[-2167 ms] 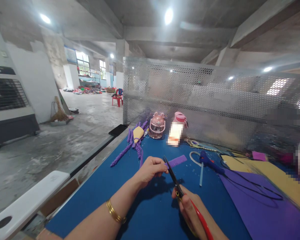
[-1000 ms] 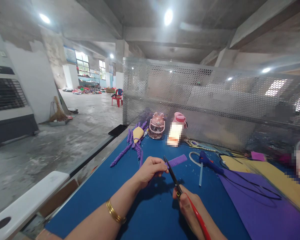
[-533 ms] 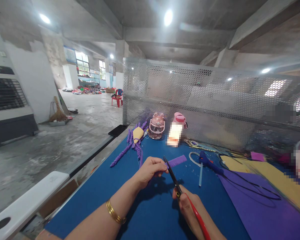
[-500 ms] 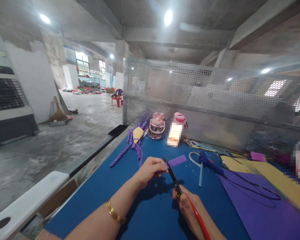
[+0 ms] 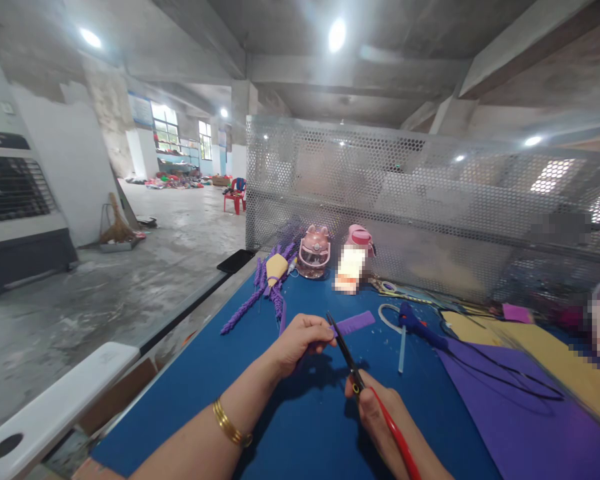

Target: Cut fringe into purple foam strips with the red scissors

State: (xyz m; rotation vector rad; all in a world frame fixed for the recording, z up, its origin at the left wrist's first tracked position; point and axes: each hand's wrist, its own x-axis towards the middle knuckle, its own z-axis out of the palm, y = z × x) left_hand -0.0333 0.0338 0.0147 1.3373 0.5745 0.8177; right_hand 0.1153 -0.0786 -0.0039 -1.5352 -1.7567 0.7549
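Pinched between the fingers of my left hand [image 5: 307, 339] is one end of a purple strip [image 5: 356, 323], whose lower edge looks finely fringed. My right hand [image 5: 380, 407] grips a pair of scissors [image 5: 349, 360] with red handles and dark blades. The blades cross the strip close to my left fingertips; they look nearly closed. Both hands are above the blue tabletop [image 5: 205, 393]. Beyond my left hand lies a bundle of purple flower stems [image 5: 245, 315] with a yellow wrapped piece [image 5: 277, 270] on it.
Two pink bottles, a bear-eared bottle [image 5: 314, 252] and a lidded bottle [image 5: 360, 235], stand at the back before a perforated metal screen [image 5: 330, 173]. To the right lie a blue glue gun [image 5: 423, 327] with its cable, purple sheet [image 5: 520, 413] and yellow sheet [image 5: 555, 360].
Almost nothing differs. Both hands, the scissors and the purple strip keep nearly the same places, with only a very slight shift of the whole view.
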